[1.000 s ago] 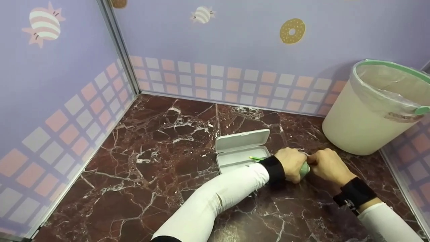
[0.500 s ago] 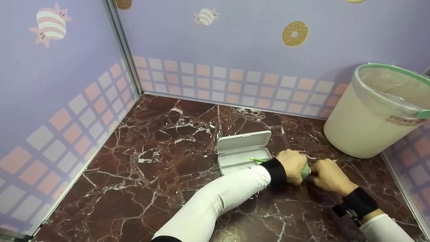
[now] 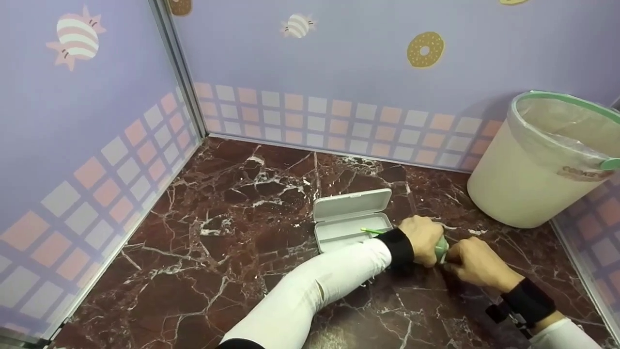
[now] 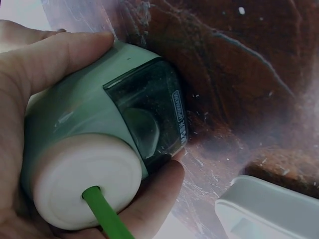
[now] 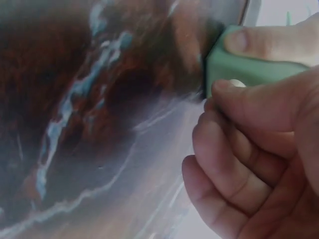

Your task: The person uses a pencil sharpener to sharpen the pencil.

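Observation:
My left hand (image 3: 420, 241) grips a green pencil sharpener (image 4: 75, 112) with a dark see-through shavings drawer (image 4: 149, 109). A green pencil (image 4: 105, 211) stands in the hole of the sharpener's pale round front; its yellowish end shows in the head view, left of my wrist. At the sharpener's other end, my right hand (image 3: 477, 264) pinches a small whitish knob (image 5: 238, 83) between thumb and curled fingers. Most of the knob and any crank arm are hidden. Left of the hands, a white pencil case (image 3: 351, 206) lies with its lid raised, partly covered by my left sleeve.
A cream waste bin (image 3: 528, 169) with a green rim and clear liner stands at the back right. Walls border the dark red marbled surface (image 3: 193, 271) at left, back and right. Small white crumbs are scattered behind the pencil case.
My right hand has moved a little towards me and to the right at the sharpener's end. The left hand stays nearly still around the sharpener. The view has shifted slightly.

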Tool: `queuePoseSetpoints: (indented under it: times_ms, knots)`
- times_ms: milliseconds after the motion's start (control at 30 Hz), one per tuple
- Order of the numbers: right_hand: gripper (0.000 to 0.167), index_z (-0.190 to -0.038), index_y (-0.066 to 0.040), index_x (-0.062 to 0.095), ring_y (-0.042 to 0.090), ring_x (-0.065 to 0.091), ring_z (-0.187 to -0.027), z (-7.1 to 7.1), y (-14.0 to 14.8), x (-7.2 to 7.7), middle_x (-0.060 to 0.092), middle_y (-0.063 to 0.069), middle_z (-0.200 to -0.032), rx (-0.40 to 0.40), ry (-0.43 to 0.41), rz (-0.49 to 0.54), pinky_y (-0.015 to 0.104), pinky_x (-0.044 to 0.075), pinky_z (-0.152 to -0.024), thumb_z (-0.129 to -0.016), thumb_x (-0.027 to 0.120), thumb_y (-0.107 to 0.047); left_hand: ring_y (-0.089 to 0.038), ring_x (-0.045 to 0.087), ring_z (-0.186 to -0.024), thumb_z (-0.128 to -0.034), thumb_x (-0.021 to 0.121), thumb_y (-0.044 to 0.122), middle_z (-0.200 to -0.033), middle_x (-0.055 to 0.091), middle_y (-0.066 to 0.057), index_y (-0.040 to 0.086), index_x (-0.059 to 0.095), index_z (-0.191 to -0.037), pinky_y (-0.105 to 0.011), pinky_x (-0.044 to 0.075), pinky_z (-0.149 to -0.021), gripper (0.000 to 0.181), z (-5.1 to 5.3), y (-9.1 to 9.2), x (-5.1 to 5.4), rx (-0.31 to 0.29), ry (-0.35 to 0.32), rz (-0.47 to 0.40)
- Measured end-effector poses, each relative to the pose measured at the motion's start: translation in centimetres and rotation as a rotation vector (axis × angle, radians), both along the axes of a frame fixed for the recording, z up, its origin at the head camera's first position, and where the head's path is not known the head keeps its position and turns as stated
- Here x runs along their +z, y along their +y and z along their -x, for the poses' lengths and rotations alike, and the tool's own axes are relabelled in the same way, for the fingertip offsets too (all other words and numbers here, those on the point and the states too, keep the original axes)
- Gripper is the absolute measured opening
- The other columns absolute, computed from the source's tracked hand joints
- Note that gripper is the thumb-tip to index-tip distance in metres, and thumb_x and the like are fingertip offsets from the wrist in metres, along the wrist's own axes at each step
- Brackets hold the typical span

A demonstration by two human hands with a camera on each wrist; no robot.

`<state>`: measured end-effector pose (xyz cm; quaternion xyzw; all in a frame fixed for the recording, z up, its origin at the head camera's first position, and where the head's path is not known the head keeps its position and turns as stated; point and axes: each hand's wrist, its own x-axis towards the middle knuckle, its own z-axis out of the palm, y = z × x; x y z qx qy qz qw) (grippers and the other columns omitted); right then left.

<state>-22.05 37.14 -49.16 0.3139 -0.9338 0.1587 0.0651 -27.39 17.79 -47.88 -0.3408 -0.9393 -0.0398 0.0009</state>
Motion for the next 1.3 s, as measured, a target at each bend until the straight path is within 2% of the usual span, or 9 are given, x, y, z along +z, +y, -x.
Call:
queuePoseSetpoints:
  times_ms: [167, 233, 367, 467, 567, 667, 900, 1033, 1300]
  knots:
    - [0.039, -0.062, -0.031, 0.063, -0.007, 0.04, -0.059, -0.9, 0.0, 1.1, 0.05, -0.025, -0.061, 0.053, 0.049, 0.0, 0.021, 0.038, -0.055, -0.071, 0.091, -0.006, -0.014, 0.071, -0.082, -0.0683, 0.098, 0.041, -0.089, 0.072, 0.012, 0.033, 0.064, -0.084, -0.033, 0.062, -0.067, 0.038, -0.3, -0.2, 0.3, 0.001, 0.015, -0.007]
    - [0.035, -0.065, -0.03, 0.068, -0.008, 0.044, -0.061, -1.1, 0.2, 1.5, 0.056, -0.026, -0.063, 0.057, 0.058, 0.003, 0.022, 0.04, -0.056, -0.071, 0.092, -0.005, -0.014, 0.07, -0.081, -0.069, 0.097, 0.04, -0.089, 0.071, 0.012, 0.033, 0.063, -0.084, -0.034, 0.061, -0.066, 0.038, -0.3, -0.1, 0.2, 0.002, 0.012, -0.006]
    - [0.028, -0.072, -0.028, 0.078, -0.009, 0.048, -0.062, -1.3, 0.3, 2.5, 0.064, -0.024, -0.066, 0.049, 0.028, 0.001, 0.023, 0.044, -0.057, -0.073, 0.09, -0.003, -0.013, 0.069, -0.079, -0.0705, 0.095, 0.039, -0.087, 0.07, 0.012, 0.032, 0.061, -0.082, -0.034, 0.059, -0.064, 0.037, 0.0, 0.1, -0.1, 0.001, -0.003, 0.001]
    - [0.033, -0.071, -0.033, 0.076, -0.01, 0.045, -0.061, -1.3, 0.2, 3.3, 0.061, -0.026, -0.065, 0.042, 0.031, 0.001, 0.021, 0.041, -0.058, -0.075, 0.092, -0.004, -0.013, 0.07, -0.079, -0.0702, 0.096, 0.038, -0.087, 0.071, 0.011, 0.031, 0.063, -0.084, -0.033, 0.06, -0.064, 0.036, 0.1, 0.0, -0.1, -0.003, -0.006, 0.001]
    - [0.038, -0.07, -0.037, 0.073, -0.01, 0.044, -0.061, -1.2, 0.2, 3.7, 0.059, -0.027, -0.065, 0.055, 0.074, -0.002, 0.02, 0.04, -0.058, -0.075, 0.095, -0.006, -0.014, 0.071, -0.079, -0.0701, 0.095, 0.038, -0.088, 0.072, 0.011, 0.031, 0.065, -0.087, -0.034, 0.061, -0.065, 0.036, 0.1, -0.1, -0.1, -0.006, -0.005, 0.007]
    - [0.035, -0.073, -0.034, 0.075, -0.009, 0.049, -0.063, -1.1, 0.2, 3.9, 0.064, -0.025, -0.067, 0.083, 0.111, -0.014, 0.021, 0.041, -0.057, -0.074, 0.096, -0.006, -0.015, 0.073, -0.081, -0.0708, 0.094, 0.037, -0.09, 0.075, 0.011, 0.031, 0.067, -0.089, -0.034, 0.062, -0.066, 0.034, 0.1, 0.0, 0.0, -0.002, -0.003, 0.019]
    - [0.034, -0.079, -0.025, 0.079, 0.009, 0.066, -0.063, -0.7, 0.5, 4.8, 0.067, -0.018, -0.073, 0.1, 0.251, -0.097, 0.036, 0.055, -0.06, -0.067, 0.093, 0.003, -0.015, 0.076, -0.083, -0.0707, 0.094, 0.037, -0.094, 0.077, 0.009, 0.032, 0.069, -0.09, -0.035, 0.065, -0.067, 0.032, -0.2, 0.0, 0.5, -0.003, 0.018, 0.025]
    - [0.03, -0.085, -0.024, 0.084, 0.011, 0.07, -0.067, -0.5, 0.4, 5.6, 0.073, -0.016, -0.078, 0.062, 0.202, -0.132, 0.038, 0.058, -0.062, -0.072, 0.095, 0.001, -0.015, 0.075, -0.081, -0.0704, 0.094, 0.037, -0.092, 0.077, 0.01, 0.032, 0.069, -0.088, -0.035, 0.064, -0.066, 0.031, -0.2, -0.1, 0.6, 0.005, 0.007, 0.02]
    - [0.033, -0.072, -0.028, 0.07, 0.005, 0.055, -0.062, 0.5, -0.1, 6.7, 0.062, -0.019, -0.07, -0.013, 0.132, -0.201, 0.033, 0.045, -0.055, -0.079, 0.092, -0.005, -0.014, 0.074, -0.085, -0.071, 0.095, 0.038, -0.095, 0.076, 0.01, 0.032, 0.07, -0.092, -0.035, 0.065, -0.068, 0.033, -0.2, -0.1, 0.4, -0.02, 0.006, 0.022]
